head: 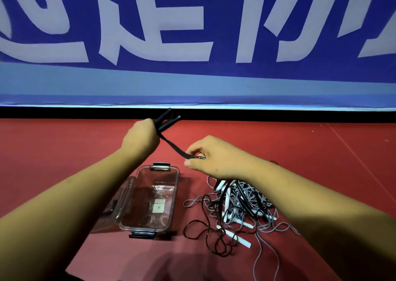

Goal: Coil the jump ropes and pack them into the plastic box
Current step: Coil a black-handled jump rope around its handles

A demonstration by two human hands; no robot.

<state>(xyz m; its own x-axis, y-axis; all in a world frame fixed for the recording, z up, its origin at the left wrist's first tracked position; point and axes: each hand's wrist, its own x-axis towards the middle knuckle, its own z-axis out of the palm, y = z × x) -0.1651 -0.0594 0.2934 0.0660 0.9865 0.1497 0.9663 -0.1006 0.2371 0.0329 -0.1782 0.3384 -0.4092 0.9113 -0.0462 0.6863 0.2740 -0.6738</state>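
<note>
While left hand (pixel 140 139) grips handles (pixel 166 119), right hand (pixel 214 156) pinches rope (pixel 173 147), seemingly clear above box (pixel 177 186) rim.

On the blue wall banner (pixel 192 83), large white characters (pixel 171 51) — cropped at the top edge, only the lower strokes showing, not readable as words. On the floor of the clear rectangular plastic box (pixel 175 195), a small white square sticker (pixel 158 207) — mark at its centre too small to read.
</note>
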